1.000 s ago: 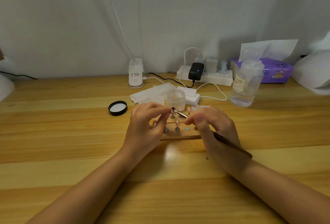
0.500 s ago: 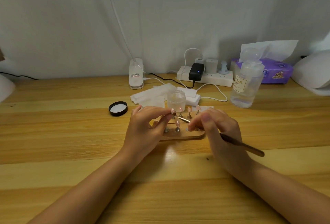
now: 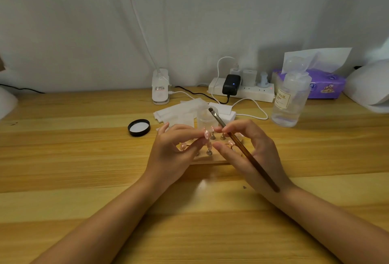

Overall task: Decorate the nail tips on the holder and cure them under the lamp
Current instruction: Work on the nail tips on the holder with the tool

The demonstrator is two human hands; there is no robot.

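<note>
- At the middle of the table, a wooden holder is carrying several pink nail tips on small metal stands, and both hands are working just above it.
- The left hand is pinching one nail tip between thumb and forefinger, lifting it slightly toward the other hand.
- The right hand is gripping a brown brush, its flat bristle end pointing up and away, over the open clear jar just behind the holder.
- The jar's black lid is lying to the left of the holder, well apart from it.
- What seems to be the white curing lamp is sitting at the far right edge, only partly in view.
- Judging the risks: the brush handle is crossing low over the right-hand stands, so a careless swing could be toppling a tip or smearing wet gel.
- The pinched tip is looking lightly held; squeezing its face could be marking the decoration, and loosening could be dropping it.
- Reaching for the jar, a knuckle could be tipping it onto the holder.
</note>
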